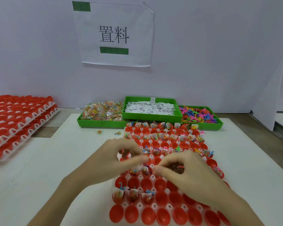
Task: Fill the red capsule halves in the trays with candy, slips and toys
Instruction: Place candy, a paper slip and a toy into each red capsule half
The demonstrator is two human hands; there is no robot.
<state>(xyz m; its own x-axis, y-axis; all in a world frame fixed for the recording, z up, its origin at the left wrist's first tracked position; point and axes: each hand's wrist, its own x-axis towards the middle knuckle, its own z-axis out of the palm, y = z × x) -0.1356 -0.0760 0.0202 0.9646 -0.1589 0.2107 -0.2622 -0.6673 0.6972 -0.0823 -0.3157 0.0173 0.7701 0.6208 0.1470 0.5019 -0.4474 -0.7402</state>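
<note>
Hovering over the white tray (151, 176) of red capsule halves (162, 197) on the worktop (64, 160), my left hand (119, 160) and right hand (183, 175) curl; grip contents blurred, cannot tell. Candy (103, 111), slips (149, 108), toys (198, 115) lie far.

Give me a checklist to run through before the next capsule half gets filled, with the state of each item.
1. Candy supply: ok, the candy bin is heaped.
2. Slip supply: ok, the slip bin holds many white slips.
3. Toy supply: ok, the toy bin is full of coloured figures.
4. Empty halves within reach: ok, the nearest row of the work tray is empty and open.
5. What the hands hold: cannot tell; the left hand and right hand have curled fingers over the middle rows, but are blurred.
6. Stray items: not ok, two candy packets lie loose on the white mat.
</note>
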